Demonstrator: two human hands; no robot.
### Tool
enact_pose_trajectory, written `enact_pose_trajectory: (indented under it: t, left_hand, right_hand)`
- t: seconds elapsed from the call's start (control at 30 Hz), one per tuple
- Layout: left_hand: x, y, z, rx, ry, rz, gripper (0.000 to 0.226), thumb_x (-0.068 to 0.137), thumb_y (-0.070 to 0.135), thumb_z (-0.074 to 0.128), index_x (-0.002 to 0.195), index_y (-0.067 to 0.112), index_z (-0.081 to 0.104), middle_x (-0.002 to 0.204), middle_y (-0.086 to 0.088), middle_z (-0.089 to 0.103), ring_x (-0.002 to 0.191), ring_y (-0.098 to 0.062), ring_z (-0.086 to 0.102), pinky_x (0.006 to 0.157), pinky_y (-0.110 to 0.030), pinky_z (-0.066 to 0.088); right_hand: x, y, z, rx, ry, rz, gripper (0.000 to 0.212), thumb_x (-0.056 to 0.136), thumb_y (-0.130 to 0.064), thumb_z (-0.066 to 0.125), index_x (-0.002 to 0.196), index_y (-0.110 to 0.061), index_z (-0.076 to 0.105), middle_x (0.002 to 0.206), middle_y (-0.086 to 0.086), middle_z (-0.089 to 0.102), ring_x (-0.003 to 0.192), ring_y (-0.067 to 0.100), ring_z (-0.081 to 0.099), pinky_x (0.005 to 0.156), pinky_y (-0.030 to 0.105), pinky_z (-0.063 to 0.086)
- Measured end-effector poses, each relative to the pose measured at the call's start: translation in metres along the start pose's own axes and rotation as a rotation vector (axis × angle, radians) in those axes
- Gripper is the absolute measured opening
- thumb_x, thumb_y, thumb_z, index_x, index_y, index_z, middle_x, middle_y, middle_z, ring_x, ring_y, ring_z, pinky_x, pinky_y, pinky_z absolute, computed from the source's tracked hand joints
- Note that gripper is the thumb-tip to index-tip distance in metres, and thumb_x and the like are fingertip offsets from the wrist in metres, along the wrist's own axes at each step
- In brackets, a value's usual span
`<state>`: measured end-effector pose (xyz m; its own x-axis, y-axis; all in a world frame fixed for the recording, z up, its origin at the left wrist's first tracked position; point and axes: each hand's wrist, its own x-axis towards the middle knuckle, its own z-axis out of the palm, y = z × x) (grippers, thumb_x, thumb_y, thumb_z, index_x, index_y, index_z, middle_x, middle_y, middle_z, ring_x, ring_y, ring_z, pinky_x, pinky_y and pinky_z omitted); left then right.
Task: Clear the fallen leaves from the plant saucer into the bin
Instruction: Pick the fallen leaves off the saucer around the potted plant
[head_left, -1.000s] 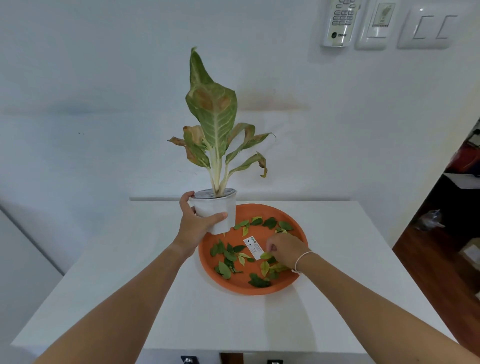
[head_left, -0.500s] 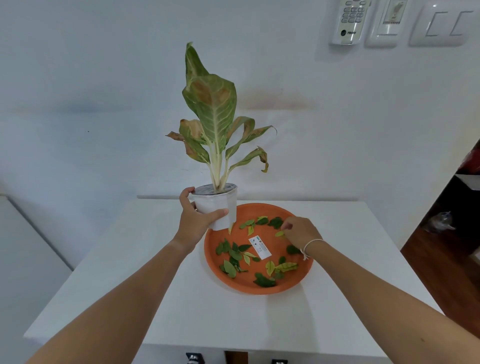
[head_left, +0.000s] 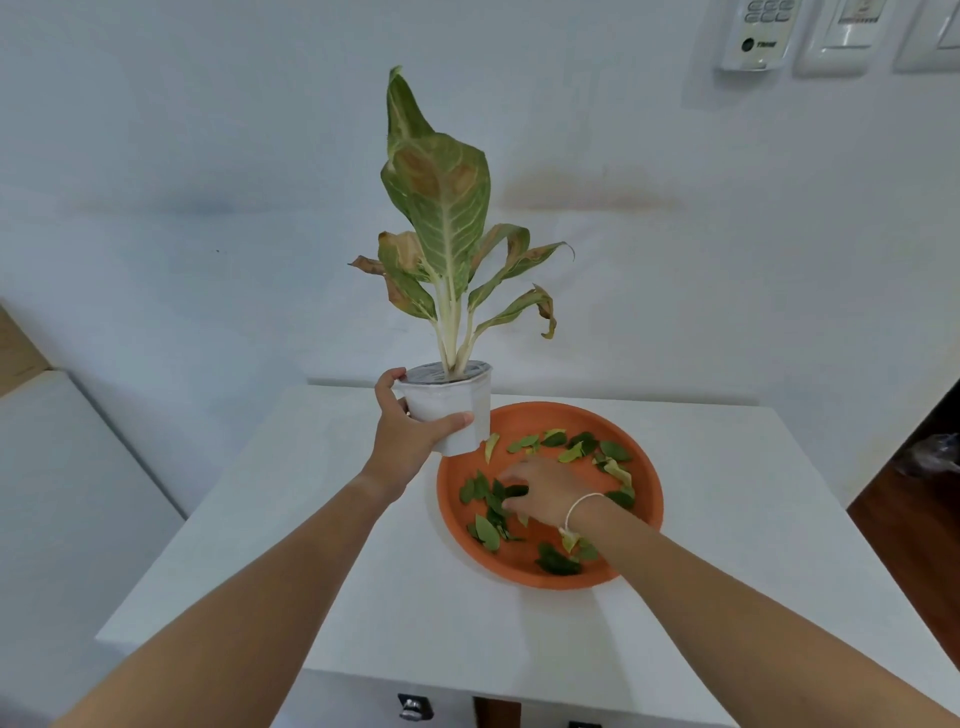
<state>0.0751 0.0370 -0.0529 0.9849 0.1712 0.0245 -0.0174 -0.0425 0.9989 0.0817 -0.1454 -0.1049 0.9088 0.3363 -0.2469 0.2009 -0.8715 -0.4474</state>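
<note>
Reaching across the orange saucer (head_left: 644, 499), the right hand (head_left: 550, 491) (at the far rim half a second ago) now pinches leaves (head_left: 485, 530) at its left; farther, the left hand (head_left: 410, 441) still clasps the white pot (head_left: 454, 410).

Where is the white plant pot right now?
The white plant pot sits left of centre in the head view, gripped by the left hand at the back-left rim of the orange saucer.

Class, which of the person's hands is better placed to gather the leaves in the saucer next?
Right. The right hand already rests among the leaves in the orange saucer, while the left hand grips the white pot.
</note>
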Motion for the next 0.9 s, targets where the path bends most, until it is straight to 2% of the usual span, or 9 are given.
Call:
enact_pose_trajectory:
  t: [0.1,0.17,0.27,0.33,0.43,0.5,0.6,0.77,0.9]
  left_hand:
    - [0.000,0.001,-0.003,0.007,-0.002,0.000,0.091,0.068,0.007,0.081,0.134,0.027,0.021,0.121,-0.008,0.050,0.098,-0.014,0.054,0.070,-0.027,0.055]
    - [0.000,0.002,-0.005,0.010,-0.003,0.000,0.091,0.069,0.007,0.080,0.134,0.027,0.021,0.119,-0.007,0.050,0.095,-0.011,0.055,0.069,-0.026,0.055]
    - [0.000,0.003,-0.008,0.000,0.006,-0.005,0.091,0.069,0.008,0.080,0.135,0.027,0.021,0.121,-0.006,0.051,0.097,-0.012,0.055,0.067,-0.024,0.054]
    - [0.001,0.003,-0.011,-0.005,0.017,-0.012,0.091,0.069,0.009,0.080,0.135,0.027,0.020,0.123,-0.007,0.051,0.102,-0.017,0.055,0.067,-0.022,0.054]
    - [0.001,0.003,-0.014,-0.008,0.025,-0.017,0.091,0.069,0.010,0.080,0.136,0.027,0.020,0.123,-0.007,0.050,0.103,-0.017,0.054,0.064,-0.019,0.054]
    - [0.001,0.003,-0.016,-0.006,0.023,-0.023,0.091,0.069,0.011,0.080,0.135,0.028,0.020,0.123,-0.007,0.050,0.103,-0.017,0.054,0.062,-0.019,0.054]
    - [0.002,0.002,-0.020,-0.007,0.024,-0.028,0.092,0.068,0.011,0.081,0.134,0.029,0.020,0.124,-0.009,0.051,0.106,-0.020,0.054,0.066,-0.023,0.053]
    - [0.003,0.002,-0.024,0.005,0.025,-0.026,0.091,0.069,0.011,0.081,0.134,0.029,0.020,0.125,-0.009,0.050,0.108,-0.022,0.053,0.065,-0.022,0.053]
    - [0.004,0.001,-0.024,0.006,0.023,-0.029,0.091,0.069,0.011,0.080,0.135,0.029,0.020,0.125,-0.008,0.050,0.109,-0.022,0.052,0.066,-0.022,0.053]
  right_hand:
    - [0.006,-0.007,0.010,-0.054,0.009,0.003,0.044,0.089,-0.036,0.057,0.131,-0.025,0.054,0.140,0.002,0.045,0.126,0.024,0.046,0.104,0.035,0.039]
    - [0.010,-0.009,0.014,-0.058,0.040,0.016,0.038,0.089,-0.033,0.057,0.125,-0.021,0.058,0.134,0.003,0.049,0.120,0.024,0.050,0.099,0.034,0.042]
    - [0.014,-0.013,0.015,-0.034,0.041,0.016,0.020,0.091,-0.020,0.055,0.107,-0.012,0.064,0.111,0.005,0.060,0.104,0.024,0.059,0.085,0.030,0.044]
    - [0.018,-0.017,0.013,-0.015,0.017,0.026,0.015,0.091,-0.012,0.053,0.096,-0.005,0.066,0.106,0.013,0.066,0.094,0.027,0.062,0.076,0.027,0.043]
    - [0.025,-0.020,0.005,0.062,0.043,0.067,0.012,0.090,-0.009,0.054,0.083,-0.010,0.063,0.093,0.012,0.066,0.084,0.024,0.061,0.067,0.024,0.043]
    - [0.033,-0.020,-0.001,0.163,0.110,0.115,0.010,0.089,-0.009,0.054,0.086,-0.010,0.064,0.093,0.011,0.065,0.080,0.019,0.056,0.068,0.025,0.046]
    - [0.045,-0.022,-0.013,0.231,0.207,0.161,0.017,0.089,-0.006,0.053,0.098,-0.003,0.067,0.101,0.013,0.067,0.084,0.019,0.055,0.076,0.028,0.048]
    - [0.052,-0.023,-0.028,0.337,0.287,0.198,0.032,0.094,-0.005,0.044,0.122,-0.004,0.060,0.121,0.016,0.063,0.109,0.029,0.060,0.089,0.031,0.051]
    - [0.049,-0.014,-0.023,0.357,0.324,0.175,0.042,0.094,-0.008,0.048,0.136,-0.016,0.049,0.135,0.008,0.055,0.119,0.024,0.055,0.093,0.028,0.048]
